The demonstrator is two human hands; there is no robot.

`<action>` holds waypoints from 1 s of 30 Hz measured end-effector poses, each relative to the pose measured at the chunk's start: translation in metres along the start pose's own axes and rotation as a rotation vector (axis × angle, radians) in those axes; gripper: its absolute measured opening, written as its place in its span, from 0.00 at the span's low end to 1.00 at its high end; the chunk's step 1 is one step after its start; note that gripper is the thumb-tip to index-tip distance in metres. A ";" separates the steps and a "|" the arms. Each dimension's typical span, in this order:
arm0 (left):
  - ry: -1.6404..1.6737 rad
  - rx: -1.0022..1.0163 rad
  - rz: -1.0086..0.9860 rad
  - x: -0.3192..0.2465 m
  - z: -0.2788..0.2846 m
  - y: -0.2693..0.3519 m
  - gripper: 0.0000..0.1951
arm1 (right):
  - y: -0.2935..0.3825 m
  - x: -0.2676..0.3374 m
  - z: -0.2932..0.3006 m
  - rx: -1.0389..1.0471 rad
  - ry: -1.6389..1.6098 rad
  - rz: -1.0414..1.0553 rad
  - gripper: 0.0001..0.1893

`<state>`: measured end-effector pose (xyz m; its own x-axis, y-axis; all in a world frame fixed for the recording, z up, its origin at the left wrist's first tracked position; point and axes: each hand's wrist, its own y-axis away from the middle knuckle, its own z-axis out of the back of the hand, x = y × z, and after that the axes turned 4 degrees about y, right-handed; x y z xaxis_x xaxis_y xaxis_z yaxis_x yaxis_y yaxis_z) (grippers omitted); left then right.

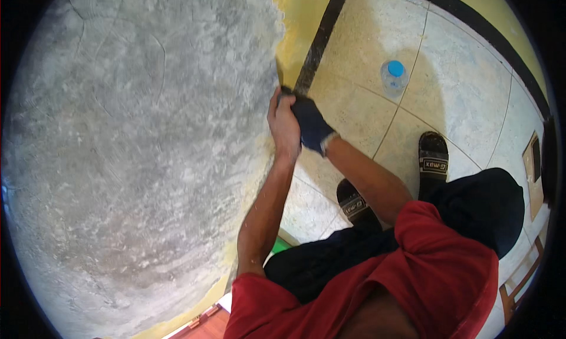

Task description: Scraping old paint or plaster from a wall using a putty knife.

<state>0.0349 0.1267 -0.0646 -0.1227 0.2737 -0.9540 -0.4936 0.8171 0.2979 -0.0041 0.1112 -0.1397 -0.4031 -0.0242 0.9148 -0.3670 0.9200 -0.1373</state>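
My left hand point(285, 129) is bare and lies against my right hand point(311, 124), which wears a dark blue fingerless-looking glove with a pale cuff. Both are at the right edge of a grey, rough plastered wall surface point(154, 140), just above the dark skirting point(316, 51). A small dark thing point(286, 90) shows at the fingertips; whether it is a tool or part of the glove cannot be told. The fingers of my right hand are mostly hidden, and what either hand grips is unclear.
A clear plastic bottle with a blue cap point(395, 80) stands on the floor tiles point(353, 104). My feet are in black slide sandals point(434, 162). Yellow wall point(305, 11) borders the plaster. Wooden furniture point(508, 301) shows at the lower right, something green point(280, 246) below my left forearm.
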 end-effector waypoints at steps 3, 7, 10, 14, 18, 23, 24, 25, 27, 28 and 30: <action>-0.018 0.016 -0.019 -0.001 -0.006 0.001 0.29 | -0.002 -0.014 -0.002 0.002 -0.403 -0.182 0.11; 0.037 -0.044 -0.016 -0.004 -0.012 0.000 0.27 | -0.005 -0.015 -0.003 -0.144 -0.048 0.129 0.10; 0.058 0.059 -0.007 -0.003 -0.013 -0.004 0.28 | -0.004 -0.002 0.004 -0.077 0.191 0.002 0.08; 0.027 -0.057 0.049 0.005 -0.006 0.001 0.27 | 0.006 0.009 0.004 -0.082 -0.074 -0.096 0.14; 0.018 0.024 -0.083 0.007 0.004 0.009 0.28 | 0.007 -0.008 -0.011 -0.033 0.025 -0.068 0.18; 0.010 0.000 0.029 -0.006 -0.002 0.001 0.28 | -0.006 -0.042 -0.019 -0.013 0.160 -0.053 0.18; -0.005 0.009 0.040 -0.007 -0.005 0.000 0.28 | -0.009 -0.047 -0.017 0.083 0.398 -0.088 0.18; -0.013 0.032 -0.014 -0.007 -0.007 -0.001 0.28 | -0.010 -0.051 -0.018 0.035 0.192 -0.041 0.17; -0.091 0.013 -0.091 -0.006 -0.009 0.001 0.27 | -0.011 -0.055 -0.016 -0.028 -0.226 0.077 0.14; -0.051 -0.024 -0.048 -0.005 -0.008 0.002 0.27 | -0.010 -0.056 -0.015 -0.151 0.158 0.255 0.12; 0.029 -0.079 0.087 0.001 -0.005 0.002 0.27 | -0.006 -0.057 -0.012 -0.136 0.187 0.164 0.11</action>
<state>0.0295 0.1264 -0.0651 -0.1924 0.3263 -0.9255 -0.5465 0.7477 0.3772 0.0305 0.1118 -0.1865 -0.2812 0.1899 0.9407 -0.1889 0.9501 -0.2483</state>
